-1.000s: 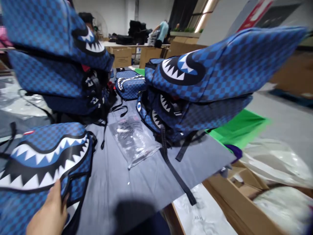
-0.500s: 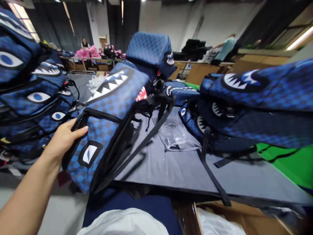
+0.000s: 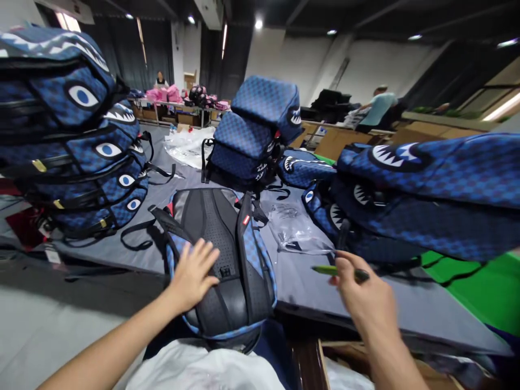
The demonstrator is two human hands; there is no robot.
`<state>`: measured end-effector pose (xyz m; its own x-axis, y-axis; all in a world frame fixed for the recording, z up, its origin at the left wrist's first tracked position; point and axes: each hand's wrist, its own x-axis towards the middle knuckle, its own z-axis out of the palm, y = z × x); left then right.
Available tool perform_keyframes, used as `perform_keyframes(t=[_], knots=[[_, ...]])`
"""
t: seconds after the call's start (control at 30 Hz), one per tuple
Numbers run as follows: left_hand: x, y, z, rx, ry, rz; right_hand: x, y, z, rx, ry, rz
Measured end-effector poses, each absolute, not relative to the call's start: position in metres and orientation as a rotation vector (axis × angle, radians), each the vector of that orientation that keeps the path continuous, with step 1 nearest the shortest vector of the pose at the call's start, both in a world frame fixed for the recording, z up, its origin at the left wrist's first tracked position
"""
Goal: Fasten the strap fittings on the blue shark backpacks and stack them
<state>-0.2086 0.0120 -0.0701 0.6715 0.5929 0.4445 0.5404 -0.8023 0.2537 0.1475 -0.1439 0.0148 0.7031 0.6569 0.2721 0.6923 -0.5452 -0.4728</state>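
A blue checkered backpack [image 3: 221, 233] lies in front of me at the table's near edge, its black padded back and shoulder straps facing up. My left hand [image 3: 194, 275] rests on the back panel's left side with the fingers spread. Right of the backpack, my right hand [image 3: 363, 295] is closed around a slim green tool [image 3: 324, 269] with a dark end, perhaps a pen or thread snips; its exact kind does not show. The tool's green tip points left, apart from the backpack. Just beyond it, a clear plastic bag [image 3: 298, 230] lies flat on the grey table [image 3: 296, 276].
Blue shark-face backpacks are piled at the left [image 3: 85, 141], at the back [image 3: 244, 141] and at the right [image 3: 430, 200]. An open cardboard box [image 3: 430, 374] stands below the near edge. Two people are in the background.
The backpack, held up on its side by my left hand before, now lies with its back panel up. My left hand has opened onto it. My right hand has come into view with the green tool.
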Motion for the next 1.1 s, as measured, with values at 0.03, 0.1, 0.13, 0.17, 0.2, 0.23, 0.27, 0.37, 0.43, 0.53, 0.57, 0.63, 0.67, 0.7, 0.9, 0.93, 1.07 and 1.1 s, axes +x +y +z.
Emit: perform_keyframes(t=[0.03, 0.1, 0.13, 0.17, 0.2, 0.23, 0.27, 0.37, 0.43, 0.53, 0.57, 0.63, 0.67, 0.7, 0.9, 0.93, 1.07, 1.1], knots=[[-0.195, 0.007, -0.078, 2.867, 0.865, 0.647, 0.118, -0.127, 0.02, -2.166, -1.102, 0.078], [-0.178, 0.002, -0.097, 2.948, 0.81, 0.52, 0.059, -0.09, 0.015, -1.849, -1.25, 0.327], [-0.175, 0.0, -0.107, 2.969, 0.814, 0.517, 0.034, -0.072, 0.005, -1.717, -1.344, 0.363], [-0.176, 0.0, -0.116, 2.988, 0.823, 0.537, 0.014, -0.054, -0.008, -1.603, -1.469, 0.38], [-0.18, -0.001, -0.125, 3.012, 0.817, 0.569, 0.0, -0.038, -0.023, -1.508, -1.594, 0.37], [-0.186, -0.001, -0.134, 3.04, 0.808, 0.602, -0.01, -0.024, -0.039, -1.472, -1.69, 0.329], [-0.193, -0.003, -0.143, 3.071, 0.802, 0.631, -0.013, -0.014, -0.054, -1.483, -1.769, 0.263], [-0.214, -0.012, -0.171, 3.149, 0.838, 0.696, 0.001, -0.009, -0.087, -1.568, -1.883, -0.057], [-0.222, -0.019, -0.188, 3.169, 0.882, 0.762, 0.021, -0.018, -0.093, -1.63, -1.822, -0.291], [-0.226, -0.025, -0.199, 3.194, 0.891, 0.806, 0.049, -0.029, -0.086, -1.785, -1.64, -0.519], [-0.226, -0.025, -0.198, 3.209, 0.877, 0.775, 0.056, -0.029, -0.083, -1.853, -1.565, -0.548], [-0.227, -0.025, -0.193, 3.244, 0.812, 0.684, 0.067, -0.024, -0.078, -1.979, -1.359, -0.501], [-0.228, -0.025, -0.191, 3.261, 0.771, 0.654, 0.071, -0.021, -0.078, -2.021, -1.239, -0.404], [-0.229, -0.027, -0.188, 3.277, 0.732, 0.643, 0.074, -0.019, -0.078, -2.04, -1.119, -0.264], [-0.223, -0.025, -0.167, 3.174, 0.633, 0.892, 0.072, -0.038, -0.087, -1.861, -0.822, 0.125], [-0.213, -0.017, -0.153, 3.126, 0.575, 0.963, 0.068, -0.043, -0.088, -1.839, -0.837, 0.07], [-0.143, 0.032, -0.062, 3.098, 0.439, 1.211, 0.051, -0.062, -0.089, -1.727, -0.923, -0.136], [-0.122, 0.046, -0.039, 3.144, 0.396, 1.243, 0.049, -0.065, -0.089, -1.699, -0.938, -0.173]])
